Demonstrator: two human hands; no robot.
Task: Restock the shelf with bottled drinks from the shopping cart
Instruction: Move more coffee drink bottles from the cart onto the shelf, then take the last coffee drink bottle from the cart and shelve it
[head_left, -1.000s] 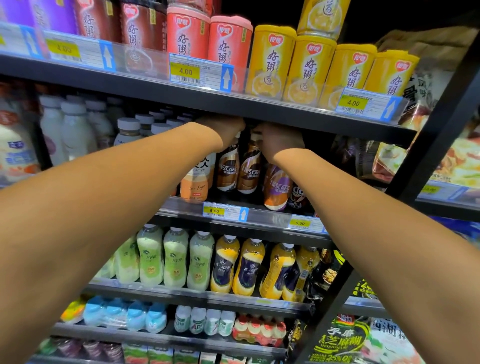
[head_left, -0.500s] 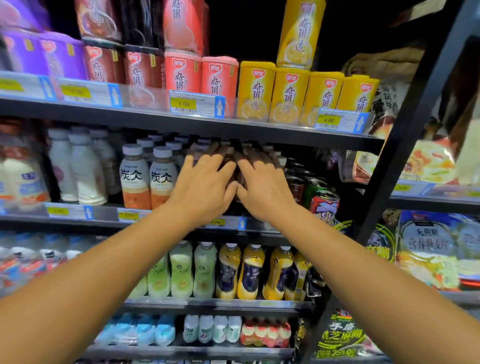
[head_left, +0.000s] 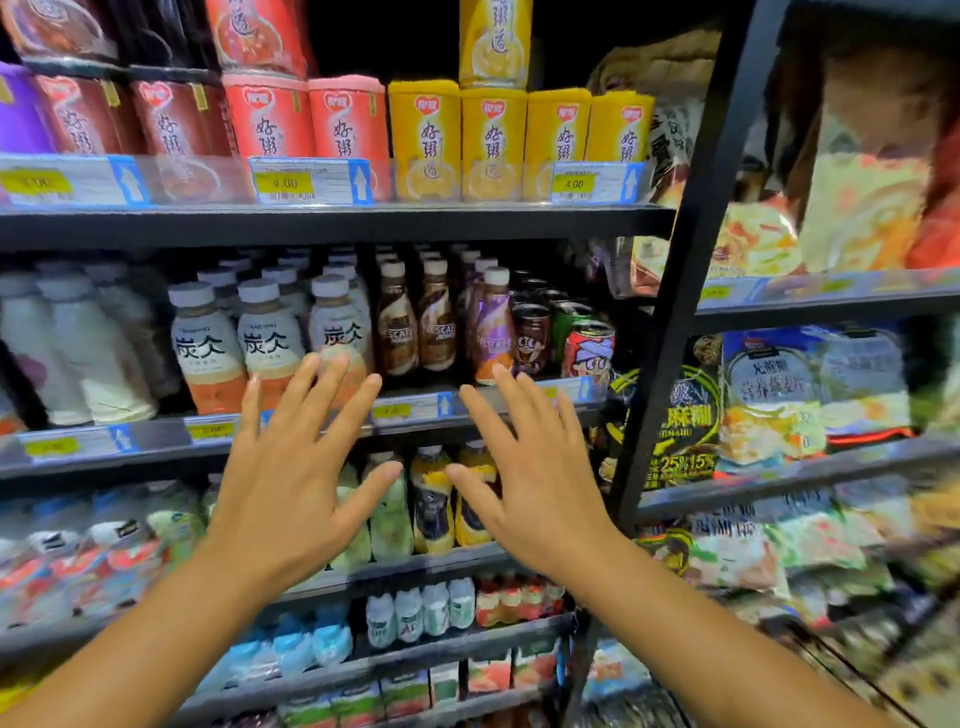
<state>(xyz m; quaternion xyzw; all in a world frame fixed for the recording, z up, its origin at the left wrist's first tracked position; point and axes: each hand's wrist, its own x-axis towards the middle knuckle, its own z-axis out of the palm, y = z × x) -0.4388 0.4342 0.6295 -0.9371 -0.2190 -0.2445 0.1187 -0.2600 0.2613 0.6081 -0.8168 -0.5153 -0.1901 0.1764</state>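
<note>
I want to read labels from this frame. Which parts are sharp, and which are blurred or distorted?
Head view: the middle is sharpest, so the Nescafe bottles and the 4.00 price tag are readable; the left hand and right hand are clear, fingers spread. The snack bags at right and the bottles at lower left smear with blur, and the wide lens slants the black upright.

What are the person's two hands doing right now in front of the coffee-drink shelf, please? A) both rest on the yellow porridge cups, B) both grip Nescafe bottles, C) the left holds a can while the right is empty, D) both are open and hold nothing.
D: the left hand and the right hand show spread, straight fingers with nothing in them, in front of the shelf edge below the Nescafe bottles.
</note>
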